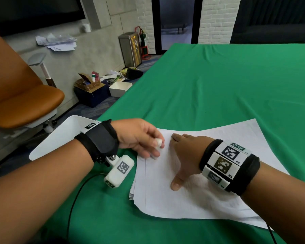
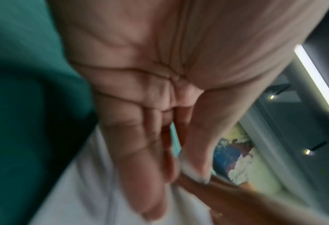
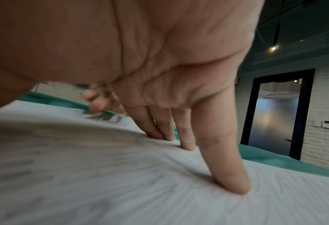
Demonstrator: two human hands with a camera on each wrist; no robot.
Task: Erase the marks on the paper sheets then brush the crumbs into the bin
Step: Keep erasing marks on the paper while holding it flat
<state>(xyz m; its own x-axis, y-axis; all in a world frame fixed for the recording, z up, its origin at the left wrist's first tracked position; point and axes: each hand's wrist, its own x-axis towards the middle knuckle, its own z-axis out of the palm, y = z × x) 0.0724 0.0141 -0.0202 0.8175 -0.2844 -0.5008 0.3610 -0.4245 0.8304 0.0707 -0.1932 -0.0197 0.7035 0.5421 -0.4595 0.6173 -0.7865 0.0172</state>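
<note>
White eraser (image 1: 158, 143) pinched in left hand (image 1: 139, 137) at frame centre – rubbed on paper stack (image 1: 209, 182); stack pressed flat by right hand (image 1: 187, 150), fingers straight.

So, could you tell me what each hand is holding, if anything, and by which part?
The left hand pinches a small white eraser between its fingertips. The right hand holds nothing; it presses flat on the top paper sheet.
</note>
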